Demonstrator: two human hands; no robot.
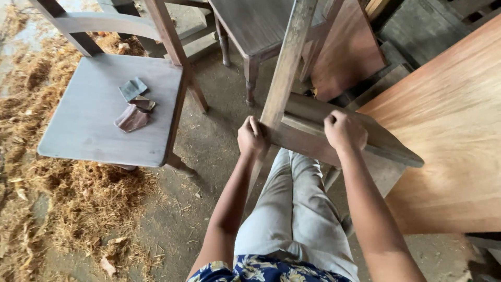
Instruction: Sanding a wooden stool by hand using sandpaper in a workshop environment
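Note:
A grey wooden chair (365, 141) lies tipped against my lap, one leg (289, 57) rising toward the top of the view. My left hand (252, 137) grips the chair frame where that leg meets the seat rail. On the rail, a little to the right, my right hand (343, 130) is closed with fingers curled; what lies under it is hidden. My legs in light grey trousers (295, 209) stretch out beneath the chair.
A second grey chair (99, 109) stands at the left with folded sandpaper pieces (134, 104) on its seat. Wood shavings (68, 193) cover the floor at left. A grey table (250, 26) stands behind, and a reddish-brown board (449, 130) fills the right.

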